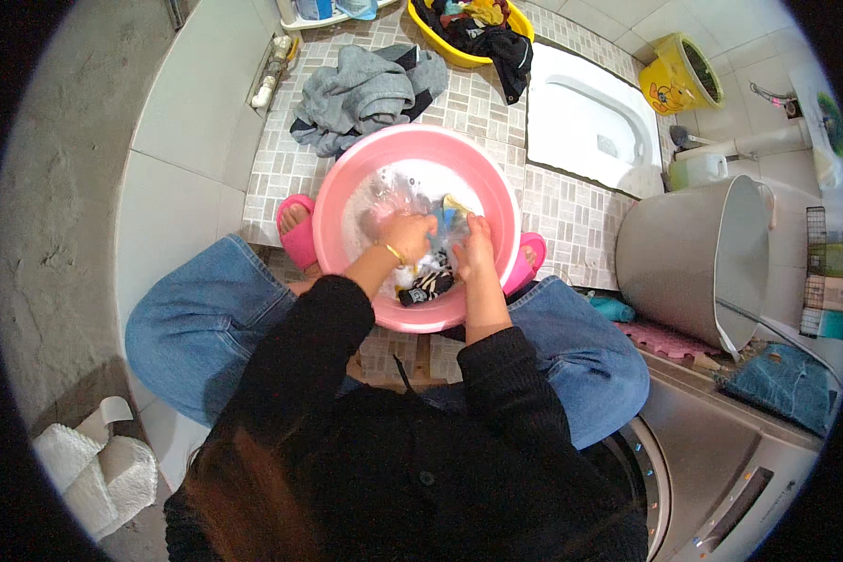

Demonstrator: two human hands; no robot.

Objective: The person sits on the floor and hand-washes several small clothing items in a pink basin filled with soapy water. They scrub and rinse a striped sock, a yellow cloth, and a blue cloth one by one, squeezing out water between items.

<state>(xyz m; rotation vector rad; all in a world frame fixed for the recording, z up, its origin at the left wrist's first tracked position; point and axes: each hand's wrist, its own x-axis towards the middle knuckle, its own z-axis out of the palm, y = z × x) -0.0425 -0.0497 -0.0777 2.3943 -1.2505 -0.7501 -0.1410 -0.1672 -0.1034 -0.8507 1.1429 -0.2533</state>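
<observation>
A pink basin [324, 211] stands on the floor between my feet, with sudsy water and small wet laundry in it. Both my hands are inside it, close together. My left hand [405, 234], a yellow band at its wrist, is closed on a wet light cloth [437, 240]. The fingers of my right hand [476, 247] curl against the same cloth from the other side. Just beyond them, a blue and yellowish piece [451, 214] pokes out of the water. Nearer to me lies a black-and-white striped cloth [429, 284]. Water blurs beside my left hand, and the submerged pieces are indistinct.
Grey clothes [361, 92] lie heaped behind the basin. Farther back sits a yellow basin [454, 54] of dark clothes. A squat toilet [590, 122] is set in the floor at right, near a large grey bucket [674, 248]. A washing machine [712, 450] stands at lower right.
</observation>
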